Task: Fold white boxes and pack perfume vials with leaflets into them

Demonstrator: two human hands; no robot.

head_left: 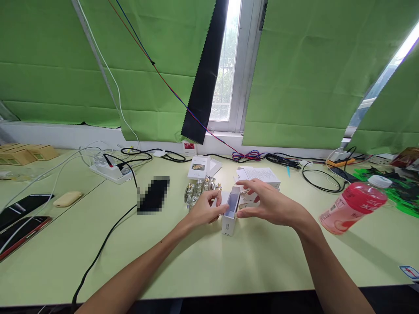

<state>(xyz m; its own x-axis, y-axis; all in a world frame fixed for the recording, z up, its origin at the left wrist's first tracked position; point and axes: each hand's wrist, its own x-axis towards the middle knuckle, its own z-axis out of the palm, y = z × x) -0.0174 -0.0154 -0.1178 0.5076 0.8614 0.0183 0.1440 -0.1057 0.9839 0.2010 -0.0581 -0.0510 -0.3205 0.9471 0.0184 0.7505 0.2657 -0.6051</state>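
While the left hand (209, 208) curls its grip at the rim of the open white box (228, 226), pinching or not unclear, the right hand (274, 204) holds its grip spread alongside. Box apparently on bench (278, 266); best steadied lightly, far flap (235, 190) uncrushed.

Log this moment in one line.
left hand: at open white box | right hand: open, beside box | nearby: shiny metal items
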